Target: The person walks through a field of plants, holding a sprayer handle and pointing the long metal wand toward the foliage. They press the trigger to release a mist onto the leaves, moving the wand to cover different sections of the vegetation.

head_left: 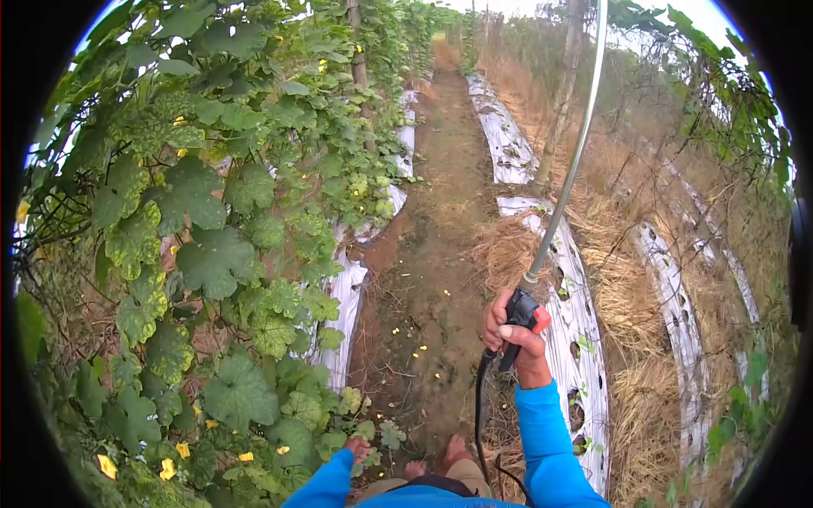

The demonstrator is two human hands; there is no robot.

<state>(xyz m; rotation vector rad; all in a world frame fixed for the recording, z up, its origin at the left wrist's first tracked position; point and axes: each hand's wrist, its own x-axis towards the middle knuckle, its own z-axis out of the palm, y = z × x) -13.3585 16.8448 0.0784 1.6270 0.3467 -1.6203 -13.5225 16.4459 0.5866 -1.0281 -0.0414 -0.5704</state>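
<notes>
My right hand (519,333) is wrapped around the black grip of a sprayer wand (564,196), its thumb lying across the handle. A red part (541,319) shows on the handle. The wand's long metal tube rises up and slightly right, past the top of the view. From the bottom of the grip a black hose (478,416) hangs down toward my body. My left hand (359,450) is low, beside the leafy vines (241,394) on the left. Its fingers are loosely apart and hold nothing visible.
A dirt path (440,182) runs straight ahead, edged by plastic-mulched beds (345,309) on both sides. Vines with yellow flowers (168,469) form a tall wall on the left. Wooden posts (562,102), dry straw (631,313) and withered vines stand on the right. My bare feet (457,449) are on the path.
</notes>
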